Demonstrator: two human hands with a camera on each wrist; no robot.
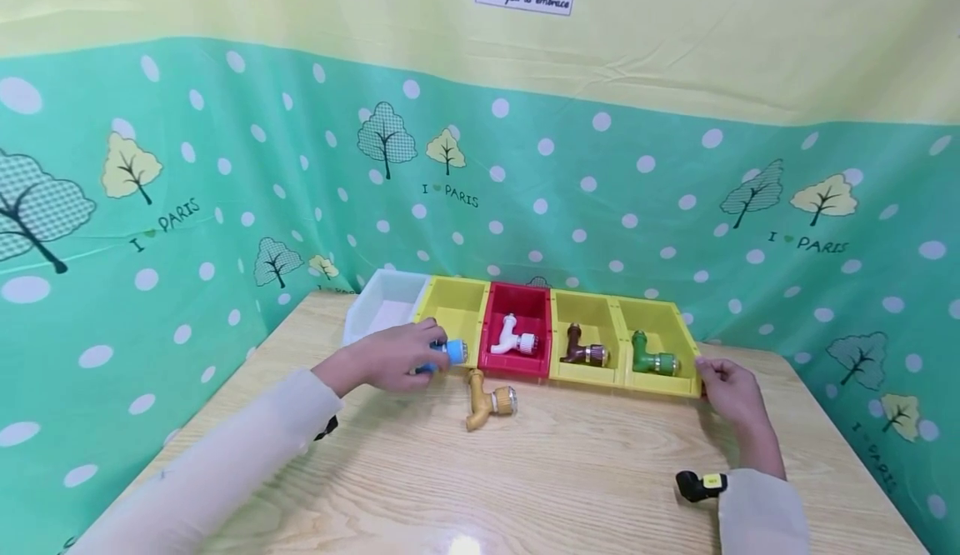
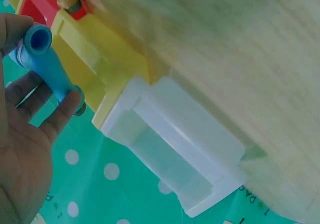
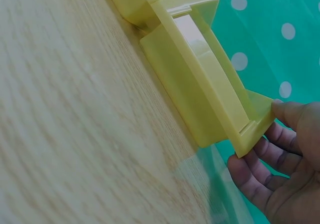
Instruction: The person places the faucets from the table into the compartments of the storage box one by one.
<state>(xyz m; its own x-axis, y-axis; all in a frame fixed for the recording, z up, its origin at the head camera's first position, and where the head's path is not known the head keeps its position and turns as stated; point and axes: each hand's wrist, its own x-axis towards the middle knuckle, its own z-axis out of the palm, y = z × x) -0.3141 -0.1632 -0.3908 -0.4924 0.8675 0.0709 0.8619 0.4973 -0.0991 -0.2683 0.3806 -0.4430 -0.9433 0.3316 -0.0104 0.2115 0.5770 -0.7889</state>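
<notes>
My left hand [image 1: 405,357] pinches a blue faucet [image 2: 47,67] between thumb and fingers, over the front of the left yellow bin [image 1: 450,305]. At the row's other end my right hand [image 1: 733,392] grips the side edge of the rightmost yellow bin [image 3: 200,69], thumb on top and fingers below. That bin holds a green faucet [image 1: 652,357]. A brown faucet [image 1: 582,348] lies in the yellow bin beside it, and a white faucet [image 1: 513,338] in the red bin [image 1: 517,295]. On the table before the row lies a tan faucet [image 1: 487,402].
A translucent white bin [image 2: 185,129] closes the row on the left. The wooden table [image 1: 570,472] carries everything. Behind it hangs a green and yellow curtain [image 1: 570,163] with dots and trees. A black wrist strap device [image 1: 699,486] sits by the right sleeve.
</notes>
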